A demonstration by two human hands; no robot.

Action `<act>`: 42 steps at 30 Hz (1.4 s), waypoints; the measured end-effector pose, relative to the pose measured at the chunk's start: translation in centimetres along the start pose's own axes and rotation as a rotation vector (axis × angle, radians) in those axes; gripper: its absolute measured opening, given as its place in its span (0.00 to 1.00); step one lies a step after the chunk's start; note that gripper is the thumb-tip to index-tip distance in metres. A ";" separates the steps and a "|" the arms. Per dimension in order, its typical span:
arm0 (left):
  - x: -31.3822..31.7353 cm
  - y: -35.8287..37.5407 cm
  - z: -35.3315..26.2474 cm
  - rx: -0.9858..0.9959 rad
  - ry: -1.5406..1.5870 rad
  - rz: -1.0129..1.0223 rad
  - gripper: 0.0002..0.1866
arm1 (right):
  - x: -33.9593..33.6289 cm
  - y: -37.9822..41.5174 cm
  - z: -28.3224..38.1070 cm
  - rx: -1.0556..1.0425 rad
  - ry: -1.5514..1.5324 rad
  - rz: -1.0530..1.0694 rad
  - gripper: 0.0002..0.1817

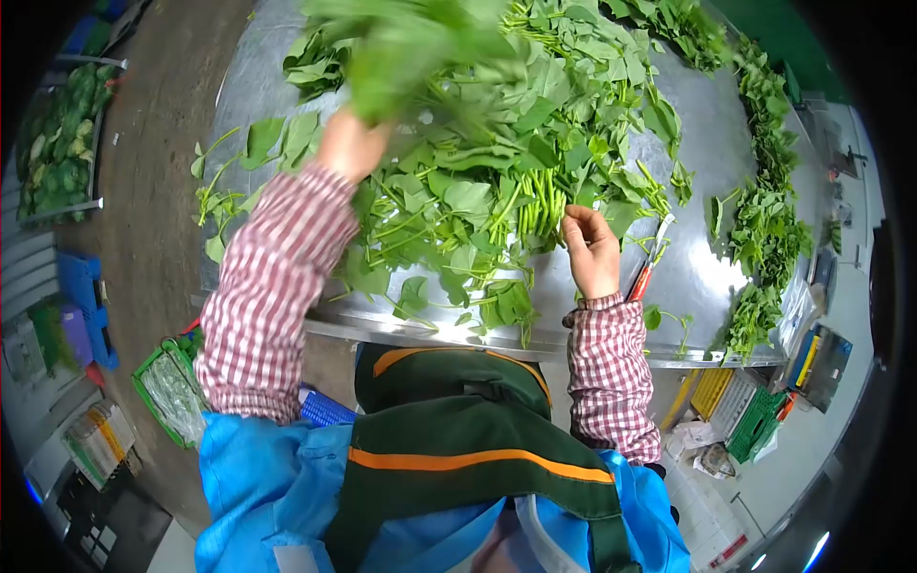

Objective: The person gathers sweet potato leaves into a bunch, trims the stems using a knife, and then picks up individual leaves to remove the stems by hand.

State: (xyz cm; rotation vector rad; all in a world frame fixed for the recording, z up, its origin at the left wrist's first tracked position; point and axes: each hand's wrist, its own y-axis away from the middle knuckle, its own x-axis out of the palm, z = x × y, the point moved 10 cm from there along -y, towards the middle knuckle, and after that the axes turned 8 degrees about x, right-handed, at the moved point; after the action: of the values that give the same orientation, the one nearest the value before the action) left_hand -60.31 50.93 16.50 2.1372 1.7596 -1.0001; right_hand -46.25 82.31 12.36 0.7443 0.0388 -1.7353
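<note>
Leafy green stems (535, 115) are heaped over the metal table (707, 162). My left hand (353, 145) is at the heap's left side, wrapped round a bunch of greens (411, 57) that is blurred by motion. At the heap's front edge, my right hand (590, 246) has its thumb and fingertips pinched together beside a bundle of cut stems (540, 201). Whatever lies between those fingertips is too small to make out. Just right of that hand, scissors with red handles (642, 279) lie on the table, blades pointing away.
More greens (764, 191) line the table's right side. Loose leafy stems (224, 201) lie at its left. A rack of green vegetables (67, 143) stands far left. Below the table are a green crate (167, 387) at left and baskets (755, 420) at right.
</note>
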 end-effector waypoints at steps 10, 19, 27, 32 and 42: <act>6.4 -6.8 3.4 0.057 -0.567 0.374 0.26 | -3.6 -1.4 -3.5 0.319 -0.292 0.101 0.12; 8.8 -5.9 3.3 0.132 -0.553 0.426 0.26 | -4.2 -1.4 -7.2 0.520 -0.460 0.200 0.11; 9.8 -3.7 5.0 0.093 -0.519 0.528 0.30 | -2.9 1.8 -1.5 0.279 -0.848 0.264 0.15; 3.2 -4.9 2.1 0.079 -0.420 0.245 0.23 | -4.4 3.5 0.6 0.175 -0.711 0.041 0.16; 2.9 9.2 -6.3 -0.506 0.540 0.098 0.10 | 2.6 6.6 3.6 0.175 -0.853 0.326 0.16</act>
State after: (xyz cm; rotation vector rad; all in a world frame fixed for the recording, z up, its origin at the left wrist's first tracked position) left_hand -49.25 54.21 17.10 2.2251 1.8275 0.0801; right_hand -42.32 76.61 16.22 0.0721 -0.7793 -1.6223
